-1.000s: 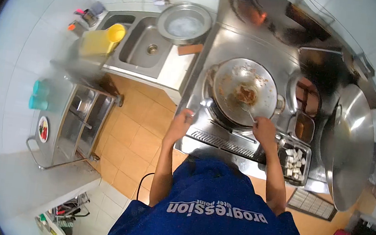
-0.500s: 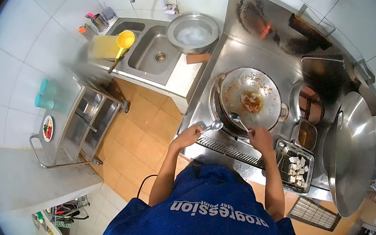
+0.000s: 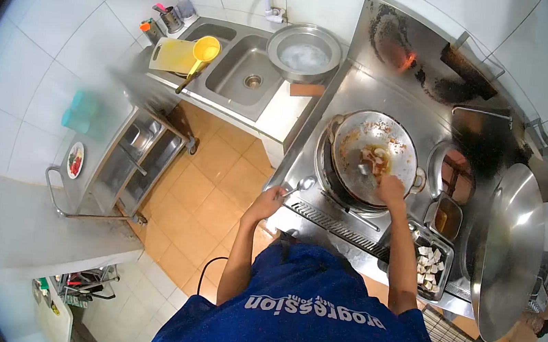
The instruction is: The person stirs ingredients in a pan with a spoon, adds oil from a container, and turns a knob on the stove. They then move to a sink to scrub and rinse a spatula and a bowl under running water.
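Left hand [image 3: 268,201] is reaching forward, arm bent at the elbow, fingers curled closed. Right hand [image 3: 393,188] is extending further ahead, arm nearly straight, fingers gripping, palm down.

So the right hand [image 3: 393,187] has moved in over the round steel wok [image 3: 374,158]: half a second ago it hung back at the wok's near rim with the small metal spoon [image 3: 365,169] lifted off the food, now it's past the rim and the spoon tip is down by the brownish food [image 3: 376,159] in the middle. That food looks more clumped than before. The left hand [image 3: 268,201] picked up a long steel ladle [image 3: 299,186] since a second ago and now holds it just left of the wok.
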Demonstrator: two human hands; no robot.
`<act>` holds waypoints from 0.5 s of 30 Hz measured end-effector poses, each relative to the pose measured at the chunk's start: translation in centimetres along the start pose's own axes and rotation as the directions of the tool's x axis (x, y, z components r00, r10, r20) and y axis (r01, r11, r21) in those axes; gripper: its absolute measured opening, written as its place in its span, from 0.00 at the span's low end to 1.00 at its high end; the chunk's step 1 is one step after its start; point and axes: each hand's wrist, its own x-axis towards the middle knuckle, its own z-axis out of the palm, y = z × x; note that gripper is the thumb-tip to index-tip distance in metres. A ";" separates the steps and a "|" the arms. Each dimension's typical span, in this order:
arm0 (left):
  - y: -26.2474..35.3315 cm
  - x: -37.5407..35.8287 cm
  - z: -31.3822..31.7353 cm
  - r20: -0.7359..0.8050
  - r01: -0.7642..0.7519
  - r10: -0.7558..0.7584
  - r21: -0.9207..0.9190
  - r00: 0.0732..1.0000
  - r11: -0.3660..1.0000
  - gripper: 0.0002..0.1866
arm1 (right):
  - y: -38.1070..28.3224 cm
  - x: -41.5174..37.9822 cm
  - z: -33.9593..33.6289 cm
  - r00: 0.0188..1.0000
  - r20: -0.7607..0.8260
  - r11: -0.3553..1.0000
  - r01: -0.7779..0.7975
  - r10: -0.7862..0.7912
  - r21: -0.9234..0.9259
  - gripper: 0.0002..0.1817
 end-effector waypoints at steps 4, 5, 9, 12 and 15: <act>0.4 0.1 0.3 -0.007 0.044 -0.045 -0.035 0.999 0.998 0.10 | 0.2 -0.7 -1.7 0.979 -0.199 0.994 -0.030 0.051 0.104 0.08; 0.3 0.0 0.4 -0.014 0.046 -0.046 -0.056 0.999 0.997 0.11 | -0.1 -0.8 -1.7 0.979 -0.197 0.994 -0.019 0.040 0.106 0.08; 0.9 1.0 0.4 -0.004 0.012 -0.012 0.020 1.000 1.000 0.11 | 0.9 0.1 1.3 0.996 0.073 0.992 0.051 -0.059 0.112 0.12; 2.6 0.7 0.3 0.035 -0.051 0.049 0.052 0.998 0.997 0.11 | 2.4 0.3 1.3 0.999 -0.001 0.997 -0.044 0.044 -0.059 0.13; 3.2 0.8 -0.1 -0.033 -0.048 0.049 0.042 0.998 0.998 0.11 | 1.7 -0.6 -1.9 0.992 -0.100 0.996 -0.064 0.071 0.067 0.11</act>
